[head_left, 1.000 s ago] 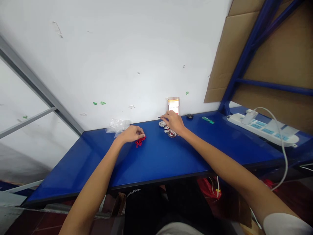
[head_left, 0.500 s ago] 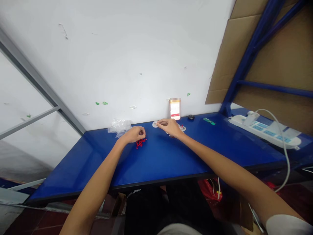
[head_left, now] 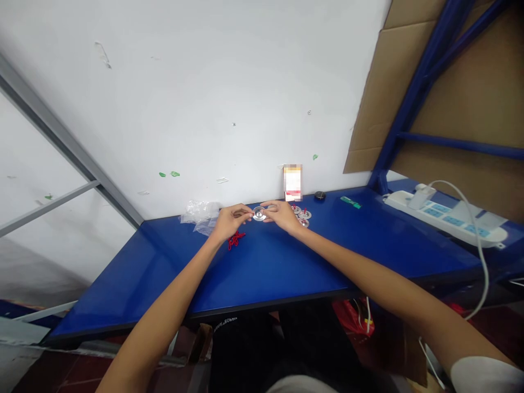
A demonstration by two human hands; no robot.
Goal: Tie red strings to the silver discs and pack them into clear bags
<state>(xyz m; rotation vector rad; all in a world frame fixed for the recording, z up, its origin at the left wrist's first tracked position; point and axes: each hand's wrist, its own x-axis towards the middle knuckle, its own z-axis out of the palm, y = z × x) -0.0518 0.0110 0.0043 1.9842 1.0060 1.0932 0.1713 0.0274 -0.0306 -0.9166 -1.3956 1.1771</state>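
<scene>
**Metal disc (head_left: 258, 214) pinched from both sides over the blue desk (head_left: 270, 267)**

The disc is held over the back part of the desk, between the left hand (head_left: 232, 219) and the right hand (head_left: 282, 214). Its left edge is pinched by the left grip, thumb and fingers drawn together there; its right edge is pinched by the right grip in the same way. A speck of red can be made out at the left fingertips, but the view is too small for it to be told whether a separate piece is held there.

Just below the left hand, a small heap of red cords (head_left: 236, 240) is laid on the desk. Behind and to the left of that hand, crumpled clear plastic bags (head_left: 200, 213) are gathered along the wall (head_left: 229, 82).

Beside the right hand, a cluster of discs with red pieces (head_left: 304, 215) is set down, partly covered by the hand. Behind them a phone (head_left: 293, 183) is propped upright, its screen lit. Farther right, a black round object (head_left: 320, 195) and a green strip (head_left: 351, 202) are placed near the wall. At the far right, a white power strip (head_left: 444, 218) is laid, with a white cable (head_left: 483, 262) run down past it.
</scene>
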